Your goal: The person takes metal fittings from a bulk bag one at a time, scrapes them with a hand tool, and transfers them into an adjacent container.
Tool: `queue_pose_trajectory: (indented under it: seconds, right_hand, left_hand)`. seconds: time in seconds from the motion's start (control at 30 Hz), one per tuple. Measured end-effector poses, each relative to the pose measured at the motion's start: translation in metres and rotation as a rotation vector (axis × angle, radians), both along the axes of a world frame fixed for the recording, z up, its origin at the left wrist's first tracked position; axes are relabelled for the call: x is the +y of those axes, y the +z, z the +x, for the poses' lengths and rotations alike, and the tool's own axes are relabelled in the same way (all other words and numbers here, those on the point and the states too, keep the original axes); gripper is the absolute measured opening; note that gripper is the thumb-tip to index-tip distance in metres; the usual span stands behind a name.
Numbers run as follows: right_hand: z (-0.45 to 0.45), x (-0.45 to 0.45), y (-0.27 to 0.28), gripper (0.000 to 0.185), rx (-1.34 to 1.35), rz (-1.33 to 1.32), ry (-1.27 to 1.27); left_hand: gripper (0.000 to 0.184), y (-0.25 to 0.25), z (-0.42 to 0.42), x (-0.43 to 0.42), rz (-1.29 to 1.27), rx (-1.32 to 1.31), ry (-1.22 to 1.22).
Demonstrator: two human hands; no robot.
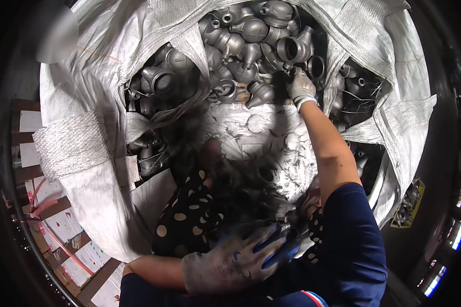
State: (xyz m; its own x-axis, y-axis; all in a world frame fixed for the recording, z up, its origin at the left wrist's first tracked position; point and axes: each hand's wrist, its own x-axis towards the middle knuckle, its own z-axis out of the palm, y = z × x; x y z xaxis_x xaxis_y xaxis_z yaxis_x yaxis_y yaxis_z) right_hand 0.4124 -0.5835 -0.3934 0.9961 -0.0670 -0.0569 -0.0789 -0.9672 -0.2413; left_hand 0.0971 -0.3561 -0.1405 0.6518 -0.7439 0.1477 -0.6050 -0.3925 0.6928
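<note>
Grey metal castings with round openings are heaped inside a large white woven bag. My right hand, in a pale work glove, reaches to the heap's near edge beside an open-ended casting; its fingers are bent at a dark part, and what they grip is unclear. Low in the view, my left hand, in a grey and blue glove, lies across my body beside dark castings. Its fingers are spread and smeared, and their far side is hidden.
A white sheet lies between the heap and my body. Bag straps cross over the castings. Cartons with white labels stand outside the bag at left. A yellow container holding parts is at right.
</note>
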Motion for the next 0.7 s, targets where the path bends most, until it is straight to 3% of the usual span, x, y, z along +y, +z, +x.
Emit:
queue_pose_trajectory:
  seconds: [0.13,0.17,0.27,0.33,0.37,0.47,0.53,0.6,0.63,0.67,0.7]
  right_hand:
    - [0.006,0.007,0.008,0.043,0.051,-0.133,0.093]
    - [0.012,0.01,0.009,0.031,0.127,-0.155,0.11]
    - [-0.028,0.007,0.02,0.036,0.099,-0.351,0.29]
    - [-0.058,-0.002,0.043,0.041,0.388,-0.162,0.21]
    - [-0.077,-0.015,0.034,0.042,0.323,-0.05,0.18]
    - [-0.129,-0.029,0.053,0.035,0.255,0.259,0.099]
    - [-0.163,-0.029,0.092,0.031,0.135,0.582,0.153]
    - [-0.188,-0.023,0.154,0.021,0.221,0.727,0.051]
    - [-0.198,-0.024,0.164,0.017,0.188,1.023,0.044]
    - [-0.207,-0.02,0.181,0.014,0.145,1.318,0.04]
    - [-0.219,-0.021,0.205,0.013,0.116,1.458,0.047]
  left_hand:
    - [0.03,-0.004,-0.004,0.003,-0.098,0.054,0.003]
    - [0.032,-0.009,-0.006,0.003,-0.078,-0.01,0.019]
    - [0.04,-0.002,-0.001,-0.003,-0.01,-0.068,0.037]
    - [0.056,0.002,0.008,-0.008,0.093,-0.015,0.087]
    - [0.066,0.002,0.015,-0.007,0.006,0.096,0.084]
    - [0.049,-0.004,0.023,-0.012,-0.248,0.014,0.159]
    - [0.039,-0.01,0.025,-0.013,-0.424,0.227,0.319]
    - [0.029,-0.011,0.029,-0.017,-0.865,0.693,0.442]
    - [0.029,-0.011,0.034,-0.017,-0.819,0.582,0.514]
    - [0.031,-0.006,0.034,-0.017,-0.798,0.696,0.657]
    - [0.032,-0.004,0.033,-0.02,-0.938,0.871,0.733]
